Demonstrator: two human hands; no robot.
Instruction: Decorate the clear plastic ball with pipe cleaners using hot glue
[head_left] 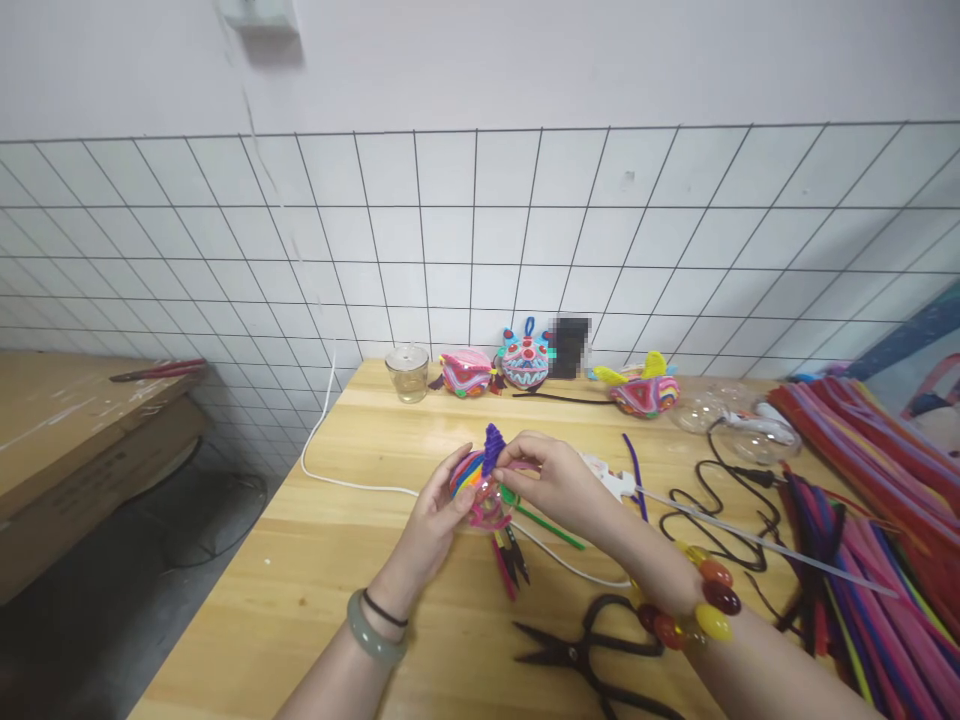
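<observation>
My left hand (pixel 439 508) is closed around a clear plastic ball (pixel 491 512) partly covered with curved rows of coloured pipe cleaner. A pointed purple pipe-cleaner piece (pixel 493 447) stands up from its top. The fingers of my right hand (pixel 551 475) pinch at the base of that purple piece, against the ball. Beside the ball, a green pipe cleaner (pixel 553 528) lies on the table. Below are short dark and pink strips (pixel 511 565). Black-handled scissors (pixel 574 654) lie with open blades near my right forearm.
Along the wall stand a glass cup (pixel 407 374), finished pipe-cleaner figures (pixel 526 360) and clear balls (pixel 761 440). A white glue gun (pixel 619 483) with a long glue stick sits behind my right forearm. Bundles of pipe cleaners (pixel 885 590) and a black cable (pixel 720 515) occupy the right.
</observation>
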